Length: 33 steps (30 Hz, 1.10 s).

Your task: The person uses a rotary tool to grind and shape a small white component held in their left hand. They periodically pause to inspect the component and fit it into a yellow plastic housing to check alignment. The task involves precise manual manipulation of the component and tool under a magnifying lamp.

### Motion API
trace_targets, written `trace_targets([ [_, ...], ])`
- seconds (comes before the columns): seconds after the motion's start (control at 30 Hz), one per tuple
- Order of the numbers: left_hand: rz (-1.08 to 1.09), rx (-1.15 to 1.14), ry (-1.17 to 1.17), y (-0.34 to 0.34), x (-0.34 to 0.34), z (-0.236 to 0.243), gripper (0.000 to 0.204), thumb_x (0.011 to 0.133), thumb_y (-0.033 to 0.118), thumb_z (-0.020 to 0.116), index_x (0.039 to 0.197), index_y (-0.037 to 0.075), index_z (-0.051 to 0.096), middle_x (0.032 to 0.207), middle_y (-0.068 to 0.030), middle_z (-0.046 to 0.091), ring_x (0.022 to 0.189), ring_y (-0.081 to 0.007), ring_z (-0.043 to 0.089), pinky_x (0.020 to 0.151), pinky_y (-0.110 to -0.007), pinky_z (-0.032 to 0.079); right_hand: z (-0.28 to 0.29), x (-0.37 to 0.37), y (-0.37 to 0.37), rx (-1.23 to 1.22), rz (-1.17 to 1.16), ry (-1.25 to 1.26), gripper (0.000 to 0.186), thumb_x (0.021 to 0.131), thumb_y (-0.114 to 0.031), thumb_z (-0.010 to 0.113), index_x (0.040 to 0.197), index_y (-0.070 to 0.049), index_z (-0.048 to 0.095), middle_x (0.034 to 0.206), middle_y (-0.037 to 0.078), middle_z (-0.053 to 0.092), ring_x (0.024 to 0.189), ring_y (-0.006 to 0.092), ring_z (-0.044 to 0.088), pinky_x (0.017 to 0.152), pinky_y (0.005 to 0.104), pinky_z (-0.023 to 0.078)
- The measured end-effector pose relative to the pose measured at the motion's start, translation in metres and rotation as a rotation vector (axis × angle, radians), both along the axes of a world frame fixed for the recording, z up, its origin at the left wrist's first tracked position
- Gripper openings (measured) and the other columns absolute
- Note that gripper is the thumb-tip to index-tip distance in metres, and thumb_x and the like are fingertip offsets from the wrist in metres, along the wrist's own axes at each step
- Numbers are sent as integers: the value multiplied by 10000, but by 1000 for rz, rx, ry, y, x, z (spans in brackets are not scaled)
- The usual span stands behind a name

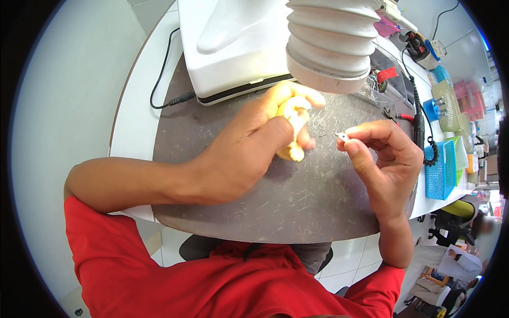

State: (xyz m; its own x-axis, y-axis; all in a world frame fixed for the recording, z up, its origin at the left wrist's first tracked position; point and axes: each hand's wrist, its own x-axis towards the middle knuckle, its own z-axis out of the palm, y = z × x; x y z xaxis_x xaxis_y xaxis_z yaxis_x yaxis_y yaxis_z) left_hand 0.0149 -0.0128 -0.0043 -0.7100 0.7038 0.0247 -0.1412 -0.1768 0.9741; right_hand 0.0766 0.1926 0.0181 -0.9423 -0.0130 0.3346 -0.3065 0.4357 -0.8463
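Closed around a yellow dental model (291,153) is my left hand (246,140), its thumb laid across the near side. Bright light washes out the top of the model, and my fingers hide part of it. To the right, my right hand (391,164) pinches a small white piece (343,137) that looks like a dental crown between thumb and fingertips. The piece is apart from the model. Both hands are above the scratched grey mat (254,217), below a ribbed white hose (331,42).
A white machine (238,69) with a black cable (154,90) stands at the back left. Red-handled pliers (405,117), a black handpiece (418,130) with a coiled cord and a blue basket (441,172) lie along the right. A clear box (384,87) sits behind my right hand.
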Motion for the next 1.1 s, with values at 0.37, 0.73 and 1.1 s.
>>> trace_targets([
  [0.37,-40,45,261,8,-4,-15,512,959,42,386,1408,-36,151,1326,-150,415,1271,-210,404,1071,-355,299,2,-3,4,-117,-26,-99,111,785,-7,668,886,32,644,858,66,674,765,90,631,710,216,497],
  [0.73,12,89,156,9,1,-7,518,927,10,490,1376,-23,235,1289,-154,444,1199,-219,482,1021,-354,402,4,-3,4,-84,24,-129,99,782,-29,678,868,13,656,833,44,671,712,60,591,651,199,459],
  [1.1,27,36,174,9,2,-3,502,859,-32,594,1283,-8,326,1258,-138,452,1152,-199,494,947,-320,474,6,-5,4,-235,26,-310,106,808,-56,665,879,20,647,807,37,658,716,57,590,665,201,469],
])
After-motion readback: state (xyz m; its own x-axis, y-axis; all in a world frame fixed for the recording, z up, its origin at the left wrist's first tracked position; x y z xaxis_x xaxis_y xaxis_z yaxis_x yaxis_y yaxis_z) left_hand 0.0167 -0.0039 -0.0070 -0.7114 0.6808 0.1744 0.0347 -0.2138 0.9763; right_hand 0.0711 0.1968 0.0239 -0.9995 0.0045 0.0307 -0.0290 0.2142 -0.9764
